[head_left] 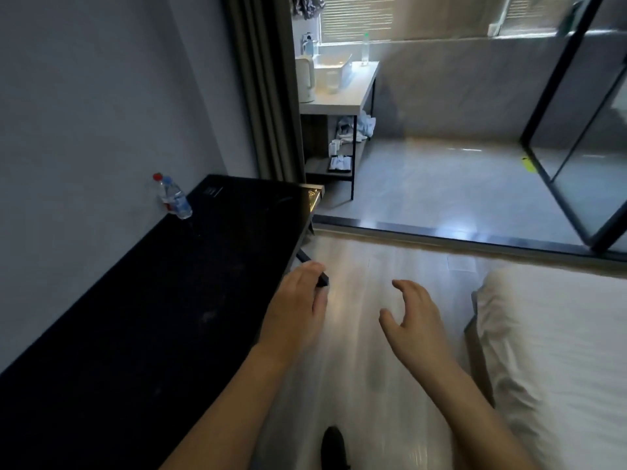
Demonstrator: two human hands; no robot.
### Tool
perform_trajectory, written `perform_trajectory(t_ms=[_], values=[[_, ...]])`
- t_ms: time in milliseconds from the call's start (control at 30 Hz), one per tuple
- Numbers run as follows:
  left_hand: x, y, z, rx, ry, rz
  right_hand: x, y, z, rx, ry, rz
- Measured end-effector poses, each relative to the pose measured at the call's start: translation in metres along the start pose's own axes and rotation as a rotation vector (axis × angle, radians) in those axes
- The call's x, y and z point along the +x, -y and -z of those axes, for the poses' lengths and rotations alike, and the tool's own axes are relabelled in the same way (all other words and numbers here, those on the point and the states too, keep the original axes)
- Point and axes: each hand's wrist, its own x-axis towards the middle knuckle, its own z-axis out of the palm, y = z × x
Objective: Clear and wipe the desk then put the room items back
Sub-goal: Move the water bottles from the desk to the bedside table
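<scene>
A long black table (142, 317) fills the lower left of the frame, running along the grey wall up toward the middle. At the lower right lies a bed (559, 351) with white bedding, and pale wooden floor (366, 334) runs between the two. Beyond a dark threshold, the upper right opens onto a tiled washroom with a white counter (342, 93) — on it a white kettle (305, 79) and a clear bottle with a green cap (365, 49).

The left hand (295, 307), just off the table's right edge at centre frame, has its fingers curled round a small dark object (323, 280); what it is cannot be told. The right hand (414, 317) hangs over the floor with fingers spread and lightly bent — holding nothing.

A plastic water bottle (174, 196) with a red cap stands on the table's far end against the wall, at middle left.
</scene>
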Motion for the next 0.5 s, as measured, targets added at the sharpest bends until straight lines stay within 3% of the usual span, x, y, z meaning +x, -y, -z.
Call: perform_trajectory(t_ms=[333,500], values=[[0.213,0.05,-0.037,-0.103,-0.002,-0.005,0.204,0.047,0.005,-0.068,-0.057,0.006],[0.274,0.098,-0.067,-0.072,0.05,0.052,0.288,0.036,-0.024,-0.038,0.045,-0.083]])
